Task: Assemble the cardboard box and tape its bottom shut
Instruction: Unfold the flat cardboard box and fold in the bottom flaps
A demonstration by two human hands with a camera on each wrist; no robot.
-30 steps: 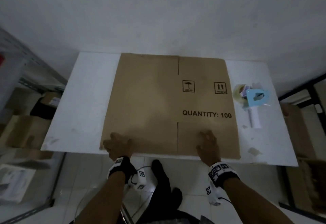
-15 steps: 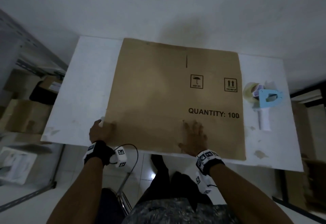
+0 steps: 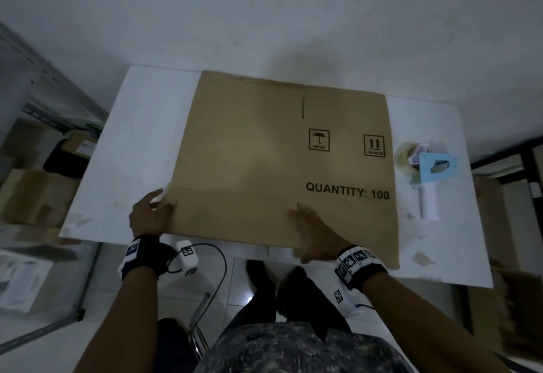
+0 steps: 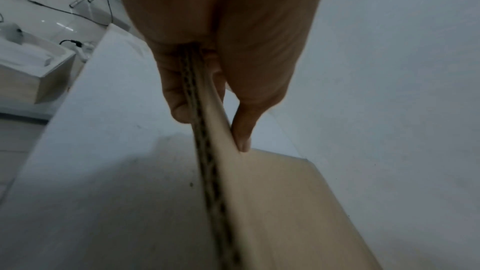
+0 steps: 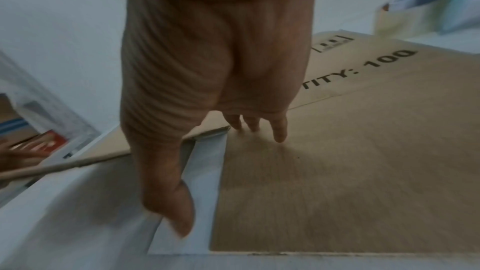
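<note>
A flattened brown cardboard box (image 3: pixel 264 152) printed "QUANTITY: 100" lies on the white table (image 3: pixel 141 137). My left hand (image 3: pixel 158 208) is at its near left corner. In the left wrist view the hand (image 4: pixel 210 128) pinches the corrugated edge of the box (image 4: pixel 285 212), thumb on one side and fingers on the other. My right hand (image 3: pixel 305 220) lies with straight fingers on the near part of the box by the slit between two flaps; its fingertips (image 5: pixel 278 130) touch the cardboard (image 5: pixel 337 171). A blue tape dispenser (image 3: pixel 429 173) lies to the right of the box.
A wall runs right behind the table. Cardboard boxes (image 3: pixel 35 196) and a metal shelf (image 3: pixel 29 93) stand on the floor to the left. More boxes (image 3: pixel 505 314) stand at the right. My legs are under the near table edge.
My left hand went from lying on the near edge to the left corner and now pinches the cardboard edge. My right hand slid left and forward to the slit.
</note>
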